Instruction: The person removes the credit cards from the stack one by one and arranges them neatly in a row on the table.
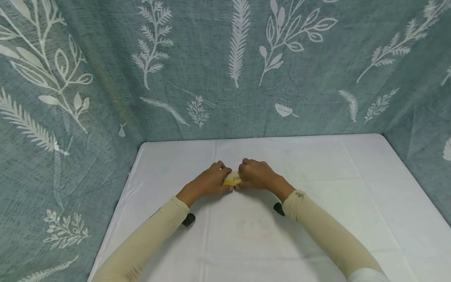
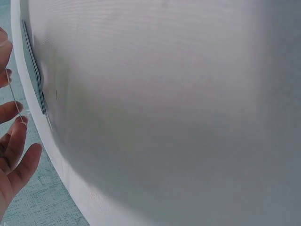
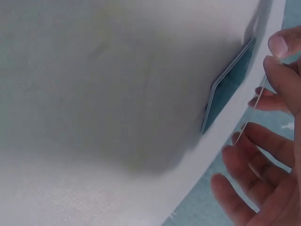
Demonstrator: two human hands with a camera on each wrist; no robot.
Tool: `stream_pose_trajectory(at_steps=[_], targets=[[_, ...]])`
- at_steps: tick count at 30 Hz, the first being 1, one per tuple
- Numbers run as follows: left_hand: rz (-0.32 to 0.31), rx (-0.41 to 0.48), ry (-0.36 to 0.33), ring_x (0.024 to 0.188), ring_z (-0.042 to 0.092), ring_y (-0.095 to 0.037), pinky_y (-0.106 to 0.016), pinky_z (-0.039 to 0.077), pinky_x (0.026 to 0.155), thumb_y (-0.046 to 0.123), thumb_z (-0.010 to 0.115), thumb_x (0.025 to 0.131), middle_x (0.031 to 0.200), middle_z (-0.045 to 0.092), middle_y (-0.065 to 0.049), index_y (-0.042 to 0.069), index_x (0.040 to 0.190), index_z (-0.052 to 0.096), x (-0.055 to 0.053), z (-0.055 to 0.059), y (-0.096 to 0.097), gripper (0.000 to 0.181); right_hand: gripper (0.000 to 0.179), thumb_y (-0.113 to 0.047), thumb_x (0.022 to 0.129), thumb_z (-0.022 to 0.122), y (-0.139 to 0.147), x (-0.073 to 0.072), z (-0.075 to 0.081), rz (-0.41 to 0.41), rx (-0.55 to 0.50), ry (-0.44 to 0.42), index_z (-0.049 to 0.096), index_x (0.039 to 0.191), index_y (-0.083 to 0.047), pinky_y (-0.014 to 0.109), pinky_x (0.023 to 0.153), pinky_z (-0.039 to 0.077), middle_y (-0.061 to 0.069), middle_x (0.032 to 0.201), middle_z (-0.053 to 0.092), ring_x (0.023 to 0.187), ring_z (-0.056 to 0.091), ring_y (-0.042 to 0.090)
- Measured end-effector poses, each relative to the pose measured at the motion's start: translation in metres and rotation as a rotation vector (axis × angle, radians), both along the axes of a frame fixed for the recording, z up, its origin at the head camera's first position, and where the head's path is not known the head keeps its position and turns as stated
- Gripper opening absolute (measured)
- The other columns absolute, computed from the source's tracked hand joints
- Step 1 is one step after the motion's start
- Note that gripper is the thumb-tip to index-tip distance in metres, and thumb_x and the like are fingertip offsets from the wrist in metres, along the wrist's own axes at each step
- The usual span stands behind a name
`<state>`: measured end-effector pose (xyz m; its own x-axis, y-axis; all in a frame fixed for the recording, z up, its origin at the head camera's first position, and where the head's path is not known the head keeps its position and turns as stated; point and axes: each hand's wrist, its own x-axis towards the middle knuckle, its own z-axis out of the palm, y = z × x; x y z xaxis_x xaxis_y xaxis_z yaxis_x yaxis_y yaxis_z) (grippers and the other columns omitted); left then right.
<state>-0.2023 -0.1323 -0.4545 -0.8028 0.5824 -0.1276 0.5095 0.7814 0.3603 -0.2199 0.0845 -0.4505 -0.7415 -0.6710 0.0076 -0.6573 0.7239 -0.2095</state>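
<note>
A thin yellow and cream card (image 1: 231, 178) with small dark markings is held between both hands near the middle of the table. My left hand (image 1: 211, 181) pinches its left side, and my right hand (image 1: 258, 175) pinches the right side. Edge-on, the card (image 3: 254, 106) looks like a fine pale line between the fingertips in the right wrist view. Beyond the hands, a flat blue-green piece (image 3: 228, 87) with a dark, bent double edge rests on the white cloth; both wrist views show it, while the hands hide it from the head view.
A white cloth (image 1: 317, 176) covers the table, with light creases. Blue-green curtains (image 1: 211, 58) printed with white leaves hang behind and on both sides. Small black devices (image 1: 189, 220) sit under the wrists, by the beige sleeves (image 1: 148, 235).
</note>
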Motion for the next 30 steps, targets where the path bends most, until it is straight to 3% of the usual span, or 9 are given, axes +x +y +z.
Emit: stream_pose_trajectory(at_steps=[11, 30], targets=[[-0.028, 0.008, 0.052, 0.104, 0.054, -0.024, -0.038, 0.049, 0.087, 0.037, 0.073, 0.093, 0.123, 0.056, -0.014, 0.002, 0.136, 0.057, 0.003, 0.004, -0.004, 0.058, 0.051, -0.051, 0.082, 0.08, -0.003, 0.0, 0.005, 0.011, 0.022, 0.004, 0.072, 0.112, -0.01, 0.028, 0.06, 0.047, 0.0, 0.095, 0.061, 0.077, 0.053, 0.01], [-0.028, 0.0, 0.059, 0.101, 0.052, -0.019, -0.034, 0.048, 0.084, 0.039, 0.072, 0.093, 0.122, 0.056, -0.011, 0.002, 0.134, 0.059, 0.011, 0.003, -0.008, 0.056, 0.049, -0.05, 0.081, 0.081, 0.0, 0.006, 0.008, 0.042, 0.05, -0.055, 0.071, 0.113, -0.015, 0.029, 0.06, 0.045, -0.004, 0.094, 0.059, 0.076, 0.052, 0.009]])
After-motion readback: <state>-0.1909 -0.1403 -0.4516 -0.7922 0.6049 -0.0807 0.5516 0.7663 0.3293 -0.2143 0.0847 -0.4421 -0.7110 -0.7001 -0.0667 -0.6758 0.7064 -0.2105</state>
